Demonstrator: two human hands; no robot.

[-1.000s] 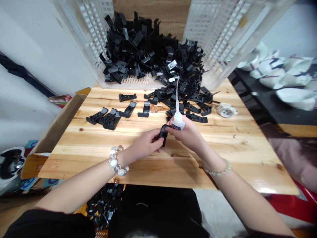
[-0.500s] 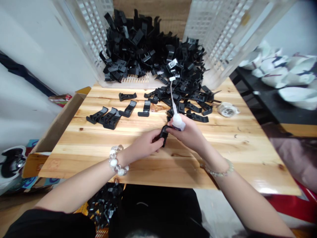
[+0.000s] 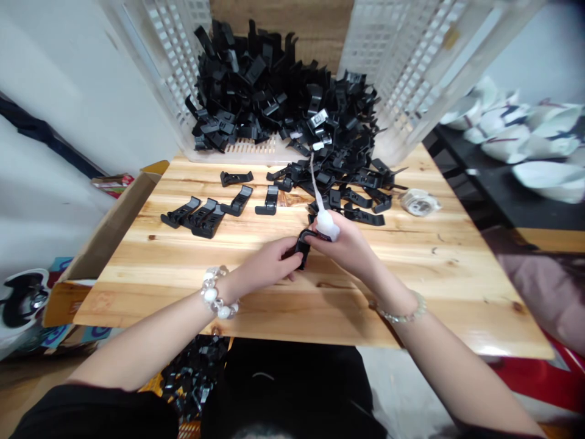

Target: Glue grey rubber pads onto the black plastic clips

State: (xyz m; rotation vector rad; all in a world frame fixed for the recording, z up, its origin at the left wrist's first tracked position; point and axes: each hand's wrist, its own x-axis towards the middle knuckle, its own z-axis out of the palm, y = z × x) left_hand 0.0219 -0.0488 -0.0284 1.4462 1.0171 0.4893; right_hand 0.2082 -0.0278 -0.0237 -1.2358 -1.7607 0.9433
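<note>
Near the middle of the wooden table (image 3: 256, 311), my left hand (image 3: 269, 262) is closed on a black plastic clip (image 3: 302, 246). My right hand (image 3: 350, 247) is wrapped round a small white bottle (image 3: 327, 225) with a long thin nozzle pointing away from me, and its thumb touches the top of the same clip. Several finished-looking black clips (image 3: 208, 218) lie in a loose row to the left. Beyond my right hand a pile of black clips (image 3: 361, 180) spills from the white crate (image 3: 159, 79).
A roll of clear tape (image 3: 420, 202) lies at the table's right. White bowl-shaped items (image 3: 548, 177) stand on a dark shelf at the far right. A cardboard box (image 3: 100, 231) is left of the table, and below its front edge is a container of black parts (image 3: 194, 378).
The bottle in my right hand has tipped slightly to the left. Both hands stay at the same clip, almost unmoved.
</note>
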